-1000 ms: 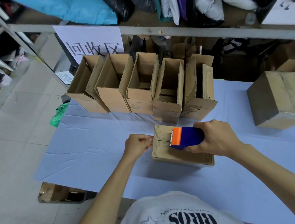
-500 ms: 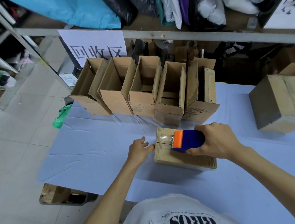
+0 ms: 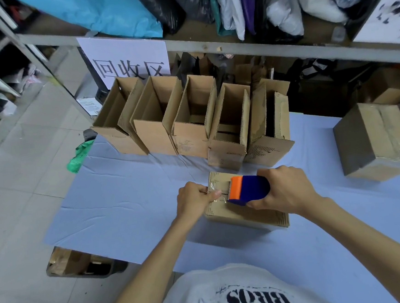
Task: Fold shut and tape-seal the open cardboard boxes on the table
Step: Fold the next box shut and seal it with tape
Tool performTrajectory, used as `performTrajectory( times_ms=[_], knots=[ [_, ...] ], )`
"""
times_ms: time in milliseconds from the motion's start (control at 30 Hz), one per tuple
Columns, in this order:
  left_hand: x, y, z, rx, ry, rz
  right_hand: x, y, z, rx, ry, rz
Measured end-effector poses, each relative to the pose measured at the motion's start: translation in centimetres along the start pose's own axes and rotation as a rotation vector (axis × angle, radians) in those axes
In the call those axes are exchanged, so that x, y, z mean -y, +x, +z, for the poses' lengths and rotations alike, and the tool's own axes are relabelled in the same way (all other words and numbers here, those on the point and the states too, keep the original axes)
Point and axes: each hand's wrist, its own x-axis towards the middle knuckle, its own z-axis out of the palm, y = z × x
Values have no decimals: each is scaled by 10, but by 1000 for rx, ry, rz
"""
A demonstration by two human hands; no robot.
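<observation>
A small cardboard box [image 3: 244, 213] with its flaps folded shut lies on the blue-covered table [image 3: 126, 205] in front of me. My right hand [image 3: 285, 190] grips a blue and orange tape dispenser [image 3: 247, 189] resting on the box top. My left hand [image 3: 194, 199] sits at the box's left edge, its curled fingers pinching the clear tape end [image 3: 215, 193] against the cardboard. Behind stands a row of several open boxes [image 3: 192, 125], flaps upright.
A taped-shut larger box [image 3: 375, 142] sits at the table's right. A metal shelf rail [image 3: 234, 49] with a paper sign [image 3: 127, 59] and bags runs above the open boxes. A green bag [image 3: 79, 156] and a floor box [image 3: 78, 263] lie left of the table edge.
My left hand went from curled at the box edge to spread fingers, and now is curled again, pinching the tape end on the box's left side. The dispenser stayed nearly in place.
</observation>
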Motion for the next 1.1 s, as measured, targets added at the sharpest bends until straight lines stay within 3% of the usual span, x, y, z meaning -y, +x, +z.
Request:
performTrajectory(
  times_ms=[500,700,1100],
  knots=[
    [3,16,-38,-99,104,-71,44,44,-6,-48,-19,-66],
    [-6,15,-34,-228,1,-75,45,41,-6,-47,-20,-54],
    [-10,16,-35,-279,1,-111,20,21,-13,53,100,-2]
  ],
)
